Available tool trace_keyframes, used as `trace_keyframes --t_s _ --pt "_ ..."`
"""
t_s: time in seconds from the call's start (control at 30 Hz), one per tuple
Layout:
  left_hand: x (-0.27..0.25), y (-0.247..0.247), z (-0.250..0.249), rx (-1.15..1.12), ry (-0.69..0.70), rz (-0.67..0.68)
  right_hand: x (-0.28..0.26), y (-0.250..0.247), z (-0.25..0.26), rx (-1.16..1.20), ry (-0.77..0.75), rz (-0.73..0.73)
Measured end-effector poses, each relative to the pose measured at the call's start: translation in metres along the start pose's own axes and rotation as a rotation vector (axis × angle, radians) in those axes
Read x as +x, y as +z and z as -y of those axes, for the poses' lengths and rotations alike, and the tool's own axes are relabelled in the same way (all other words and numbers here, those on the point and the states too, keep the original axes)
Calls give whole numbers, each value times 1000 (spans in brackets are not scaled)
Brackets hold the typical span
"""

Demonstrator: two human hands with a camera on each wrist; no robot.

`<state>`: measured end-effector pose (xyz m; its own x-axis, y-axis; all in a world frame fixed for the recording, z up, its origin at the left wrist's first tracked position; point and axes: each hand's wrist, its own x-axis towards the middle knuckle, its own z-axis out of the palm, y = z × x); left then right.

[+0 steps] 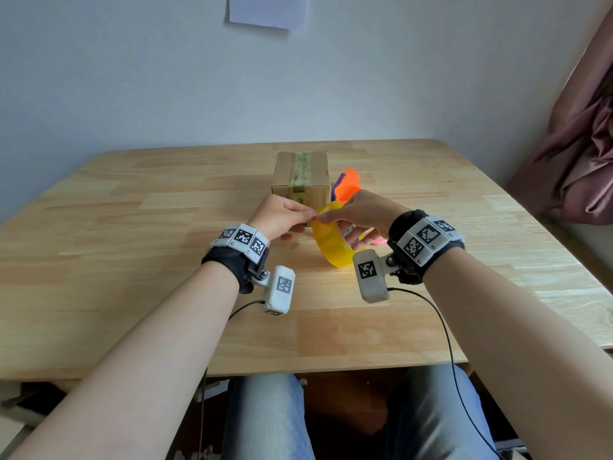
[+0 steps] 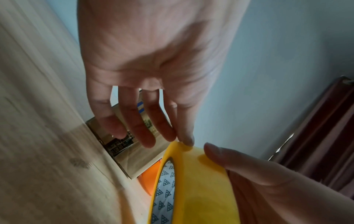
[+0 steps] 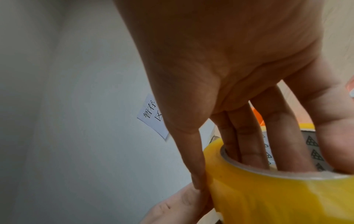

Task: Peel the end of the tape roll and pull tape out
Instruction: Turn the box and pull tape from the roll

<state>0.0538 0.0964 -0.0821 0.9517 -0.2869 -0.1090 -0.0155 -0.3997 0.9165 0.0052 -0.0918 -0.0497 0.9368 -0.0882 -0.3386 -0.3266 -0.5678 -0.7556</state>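
Tape roll (image 1: 331, 249) is at mid-table (image 1: 132, 227), on the near side of the box (image 1: 302, 174). Right hand (image 1: 361, 210) grips it: fingers through core, thumb outside. Left hand (image 1: 282, 214) fingers extended, index tip on outer wrap. Roll likely light, rigid; film slick: lift end by fingernail.

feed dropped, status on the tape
Right hand grips tape roll, fingers through it. Left hand touches its rim; no tape out yet. Box behind, not in the way.

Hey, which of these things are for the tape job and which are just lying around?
For the job: tape roll, right hand gripping it, left hand touching its edge.
Lying about: cardboard box, orange object, paper note on the wall.
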Motion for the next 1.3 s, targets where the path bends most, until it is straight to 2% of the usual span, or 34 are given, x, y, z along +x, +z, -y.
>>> trace_keyframes --t_s 0.33,0.57,0.73,0.87,1.03,1.3 --pt "4 3 -11 78 -71 68 -4 4 4 43 16 -2" --pt "2 -3 -21 -4 -150 102 -4 4 2 53 7 -9" --pt "1 -5 -15 -26 -74 2 -4 1 1 74 14 1" --pt "0 -1 -11 56 10 11 -3 1 -3 64 -1 -7" --pt "3 3 -11 97 130 -43 -2 0 -7 70 -7 3" --pt "8 6 -12 158 117 -17 -1 -1 -7 101 10 8"
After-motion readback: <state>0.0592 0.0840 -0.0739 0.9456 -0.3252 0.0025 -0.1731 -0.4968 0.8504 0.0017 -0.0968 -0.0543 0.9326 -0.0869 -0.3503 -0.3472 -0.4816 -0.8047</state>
